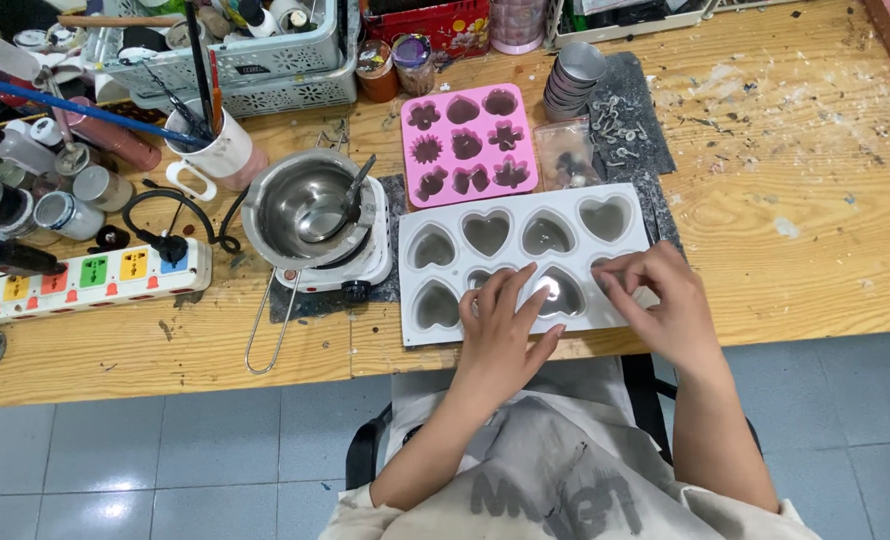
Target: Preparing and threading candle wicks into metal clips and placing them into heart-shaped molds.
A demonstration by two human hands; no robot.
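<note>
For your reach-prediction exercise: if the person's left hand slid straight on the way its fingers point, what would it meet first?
Probably the back row of heart cavities in the white mould, then the pink mould beyond; the left hand already rests on the white one.

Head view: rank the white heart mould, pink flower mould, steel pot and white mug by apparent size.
1. White heart mould
2. Pink flower mould and steel pot: look alike, not ranked
3. White mug

To your right, the wooden tabletop (795, 200) lies bare, so your hands can pass freely there. Ahead, the pink silicone flower mould (468, 143) sits just beyond the white heart-cavity mould (525, 255). Leftward, the steel pot on the small white hotplate (315, 215) stands close, with the white power strip (85, 275) beyond it.
</note>
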